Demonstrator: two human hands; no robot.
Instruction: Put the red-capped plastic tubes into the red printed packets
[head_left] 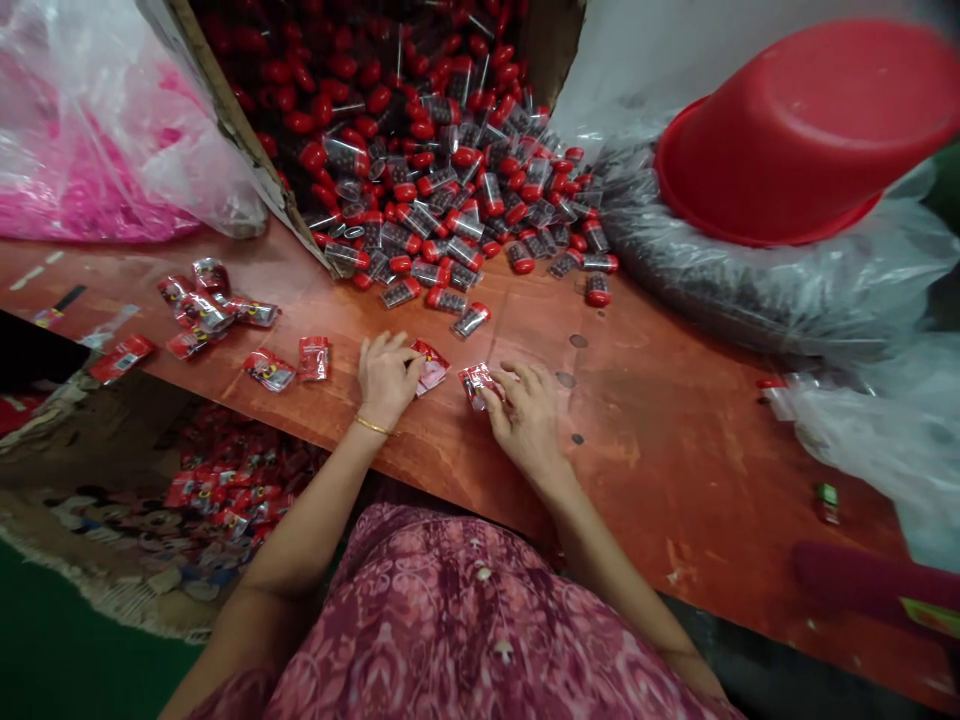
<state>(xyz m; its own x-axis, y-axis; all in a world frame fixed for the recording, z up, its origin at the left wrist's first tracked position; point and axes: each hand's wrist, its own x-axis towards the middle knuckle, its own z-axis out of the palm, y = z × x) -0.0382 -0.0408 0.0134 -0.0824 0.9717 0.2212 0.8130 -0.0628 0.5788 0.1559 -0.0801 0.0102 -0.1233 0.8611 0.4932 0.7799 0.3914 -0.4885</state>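
Note:
My left hand [387, 380], with a gold bangle at the wrist, pinches the left edge of a small red packet [431, 368] on the reddish table [660, 400]. To its right, my right hand [527, 415] has thumb and fingers closed on the right side of a second red packet [475, 384]. Just left of my left hand lie two more packets, one upright [313, 359] and one tilted [269, 369]. Beyond my hands, clear capsules with red caps [471, 319] spill from a cardboard box [232, 110].
A heap of red packets [206, 310] lies at the left. Below the table edge, an open carton [97, 440] holds many packets. Pink items in a plastic bag [112, 150] stand back left. A red tub [780, 130] rests on a plastic bag [750, 290] at right.

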